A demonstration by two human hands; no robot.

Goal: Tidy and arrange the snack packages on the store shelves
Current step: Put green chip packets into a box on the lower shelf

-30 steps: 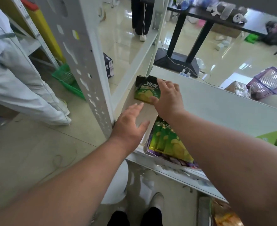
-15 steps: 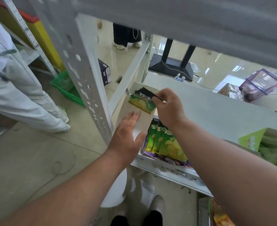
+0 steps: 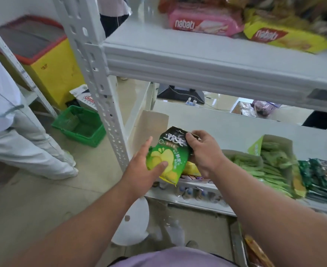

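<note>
A person's two hands hold a green-and-black snack packet [image 3: 168, 157] just in front of the white middle shelf [image 3: 236, 130], near the perforated white upright [image 3: 101, 89]. The right hand [image 3: 203, 153] pinches the packet's black top edge, fingers curled around it; the left hand [image 3: 141, 170] supports the packet from below and the side, thumb pressed on its green face. On the shelf to the right of the packet lie green snack packs in a cardboard box [image 3: 274, 162]. Above the middle shelf, a pink wafer pack [image 3: 203, 22] and a yellow wafer pack [image 3: 282, 38] rest on the upper shelf [image 3: 197, 60].
</note>
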